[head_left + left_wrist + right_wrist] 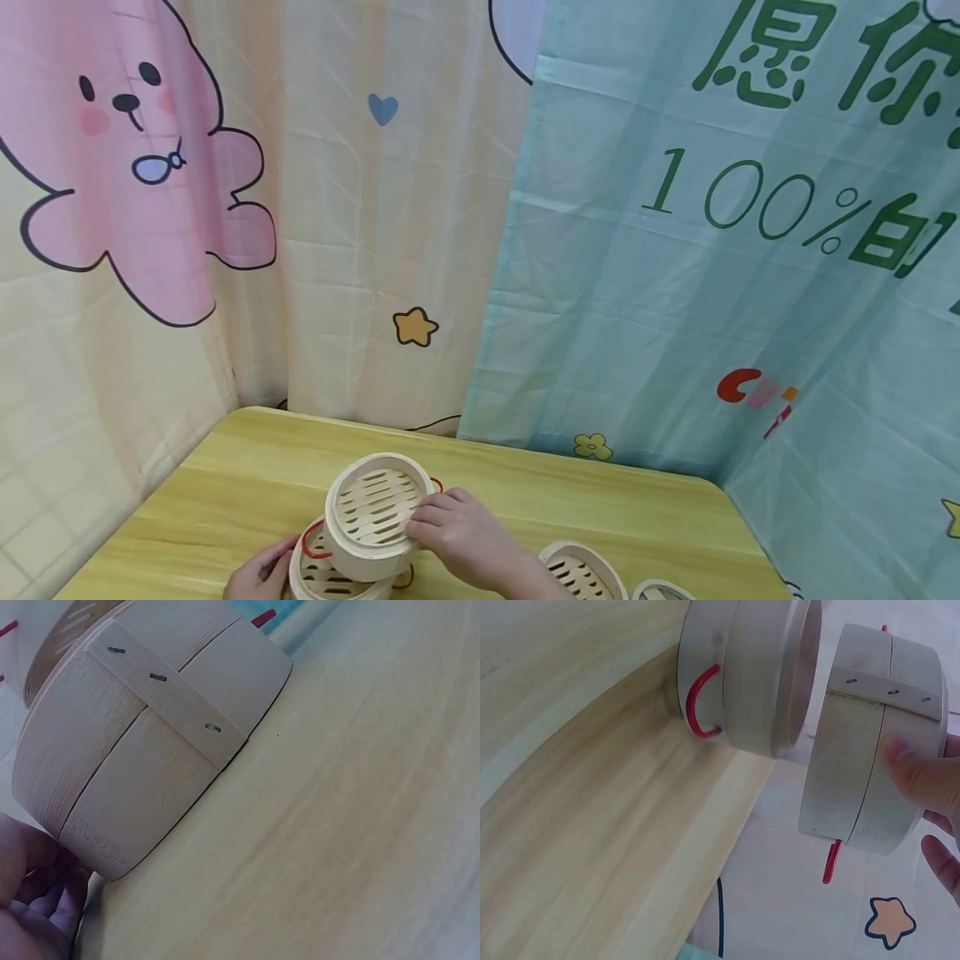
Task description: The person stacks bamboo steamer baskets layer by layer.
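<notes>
My right hand (465,533) grips the near right rim of a small round bamboo steamer basket (352,554) with a slatted floor and red cord handles. In the right wrist view, the thumb presses the outer wall of this raised basket (855,757), which is tilted and apart from the lower one. Below it, a second bamboo steamer basket (150,735) stands on the table, partly hidden in the head view. At its left side, my left hand (262,575) has curled fingers (64,904) pinching its red handle (66,859).
Another slatted steamer basket (551,550) lies to the right of my right forearm, cut off by the lower frame edge. Beside it is a further round bamboo piece (660,585), mostly out of view. Printed curtains (405,250) hang behind the wooden table (637,500).
</notes>
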A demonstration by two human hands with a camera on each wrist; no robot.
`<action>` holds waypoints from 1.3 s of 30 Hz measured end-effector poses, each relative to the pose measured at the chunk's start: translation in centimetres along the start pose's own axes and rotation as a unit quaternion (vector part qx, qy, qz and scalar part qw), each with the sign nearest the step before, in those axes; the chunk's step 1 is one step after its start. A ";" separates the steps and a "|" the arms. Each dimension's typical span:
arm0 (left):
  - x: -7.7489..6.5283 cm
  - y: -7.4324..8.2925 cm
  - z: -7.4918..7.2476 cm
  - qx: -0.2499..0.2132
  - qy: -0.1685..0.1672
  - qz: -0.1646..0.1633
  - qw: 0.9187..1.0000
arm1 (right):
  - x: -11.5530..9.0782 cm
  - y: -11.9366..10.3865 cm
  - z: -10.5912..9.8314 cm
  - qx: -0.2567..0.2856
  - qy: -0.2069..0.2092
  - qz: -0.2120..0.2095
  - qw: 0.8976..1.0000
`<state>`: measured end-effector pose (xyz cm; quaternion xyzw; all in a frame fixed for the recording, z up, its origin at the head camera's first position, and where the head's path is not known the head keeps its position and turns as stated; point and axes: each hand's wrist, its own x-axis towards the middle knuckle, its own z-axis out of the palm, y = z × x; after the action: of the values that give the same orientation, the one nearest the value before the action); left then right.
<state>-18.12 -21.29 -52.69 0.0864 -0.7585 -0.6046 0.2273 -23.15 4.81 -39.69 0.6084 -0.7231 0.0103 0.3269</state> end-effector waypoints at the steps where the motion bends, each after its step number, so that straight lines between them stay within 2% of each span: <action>1: 0.0 0.1 0.0 0.002 0.000 0.001 1.000 | 0.1 -0.1 0.1 -0.001 -0.004 0.000 1.000; 6: 0.0 0.2 0.0 0.043 -0.015 -0.024 0.999 | 0.7 -0.5 0.8 -0.014 -0.015 -0.005 1.000; 14: -0.1 -0.4 -0.1 0.047 -0.030 0.026 0.998 | 1.1 -0.9 1.4 -0.012 -0.019 -0.016 1.000; 17: 0.0 -0.4 -0.2 0.035 -0.025 0.030 0.999 | 1.3 -0.9 1.6 -0.022 -0.020 -0.017 0.999; 20: 0.1 -0.3 -0.1 0.029 -0.028 0.021 0.999 | 1.3 -0.9 1.7 -0.022 -0.026 -0.017 0.999; 23: 0.3 -0.1 -0.2 0.047 -0.035 -0.010 0.998 | 1.4 -0.9 1.7 -0.030 -0.031 -0.019 0.999; 26: 0.3 0.1 -0.3 0.060 -0.038 -0.025 0.997 | 1.5 -1.0 1.8 -0.032 -0.034 -0.018 0.999; 33: 0.2 0.1 -0.2 0.082 -0.023 -0.026 0.996 | 1.8 -1.3 2.0 -0.032 -0.040 -0.015 0.999; 37: 0.0 0.1 -0.4 0.055 -0.024 -0.027 0.998 | 2.0 -1.5 2.1 -0.018 -0.056 -0.011 0.998; 39: 0.0 0.0 -0.4 0.045 -0.022 -0.015 0.999 | 2.1 -1.6 2.1 -0.018 -0.057 -0.016 0.998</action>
<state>-17.91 -21.65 -52.67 0.0940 -0.7886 -0.5748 0.1973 -22.77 1.72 -40.92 0.6132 -0.7309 -0.0426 0.2964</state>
